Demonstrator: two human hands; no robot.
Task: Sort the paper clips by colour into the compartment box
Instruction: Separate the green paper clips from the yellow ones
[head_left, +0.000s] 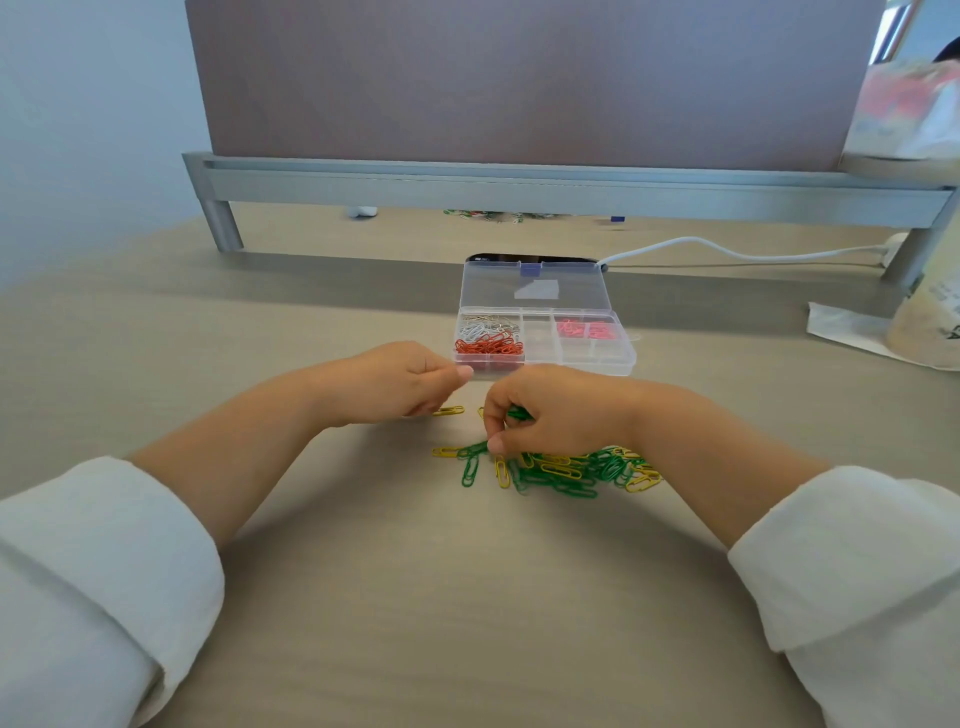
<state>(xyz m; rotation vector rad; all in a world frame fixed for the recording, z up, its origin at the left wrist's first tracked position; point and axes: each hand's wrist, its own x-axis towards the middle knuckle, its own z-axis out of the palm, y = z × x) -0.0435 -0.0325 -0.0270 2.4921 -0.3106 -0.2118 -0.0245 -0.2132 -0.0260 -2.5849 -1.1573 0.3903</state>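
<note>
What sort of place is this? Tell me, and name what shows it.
Most likely an office desk: a wood-grain desktop backed by a divider panel on a metal rail, a white cable lying beneath it, and a compartment box of paper clips.

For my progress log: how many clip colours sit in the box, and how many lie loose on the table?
In the compartment box: 3 (white clips, red clips, pink clips)
Loose on the table: 2 (green clips, yellow clips)
Total: 5 colours
</note>
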